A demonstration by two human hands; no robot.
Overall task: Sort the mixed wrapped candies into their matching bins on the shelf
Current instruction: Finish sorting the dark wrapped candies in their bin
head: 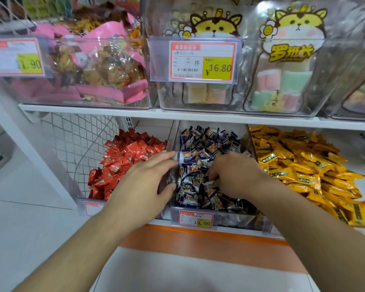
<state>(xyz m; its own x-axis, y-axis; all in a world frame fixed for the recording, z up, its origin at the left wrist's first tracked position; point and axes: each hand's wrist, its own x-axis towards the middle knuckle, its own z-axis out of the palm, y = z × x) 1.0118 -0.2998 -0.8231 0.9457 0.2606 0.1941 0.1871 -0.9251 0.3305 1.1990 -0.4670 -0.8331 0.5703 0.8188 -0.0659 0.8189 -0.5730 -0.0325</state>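
Bare forearms reach up to the clear plastic middle bin [232, 221] of dark navy wrapped candies [204, 148]. Left of it lie red wrapped candies [131, 157]; the left hand [143, 182], fingers spread and straight, rests across that bin's left wall. Inside it the right hand [234, 173] curls down into the navy pile, fingertips buried, so whether it pinches anything cannot be told. Right of it, oblong yellow wrapped candies [299, 165] lie in mixed directions, cut off at the frame edge.

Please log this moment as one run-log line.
left hand: open on middle bin wall | right hand: fingers in dark candies
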